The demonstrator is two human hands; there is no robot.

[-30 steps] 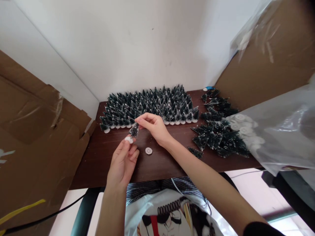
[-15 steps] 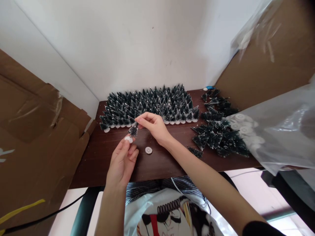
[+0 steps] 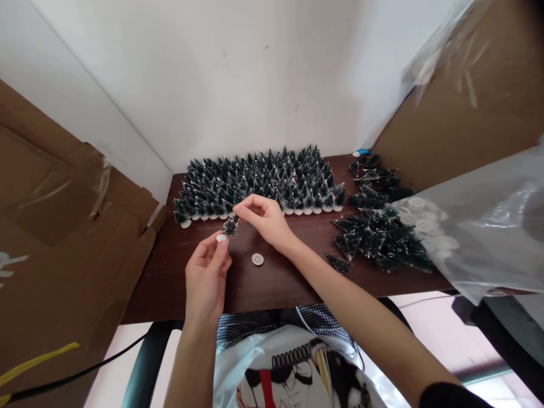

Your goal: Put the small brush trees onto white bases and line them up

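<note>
My right hand [image 3: 264, 220] pinches the tip of a small dark green frosted tree [image 3: 231, 225]. Just below it, my left hand [image 3: 207, 277] pinches a small white round base [image 3: 221, 238], which meets the tree's foot. Both are held just above a dark wooden table [image 3: 272, 280]. A second white round base [image 3: 257, 259] lies flat on the table beside my hands. Behind my hands, many finished trees on white bases [image 3: 259, 182] stand in tight rows.
A loose heap of trees without bases [image 3: 376, 221] lies at the right. A clear plastic bag of white bases [image 3: 476, 229] hangs over the table's right end. Brown cardboard [image 3: 63, 226] flanks both sides, and a white wall stands behind.
My left hand has turned slightly and drawn its fingers closer around the white base. The tree and right hand have barely shifted.
</note>
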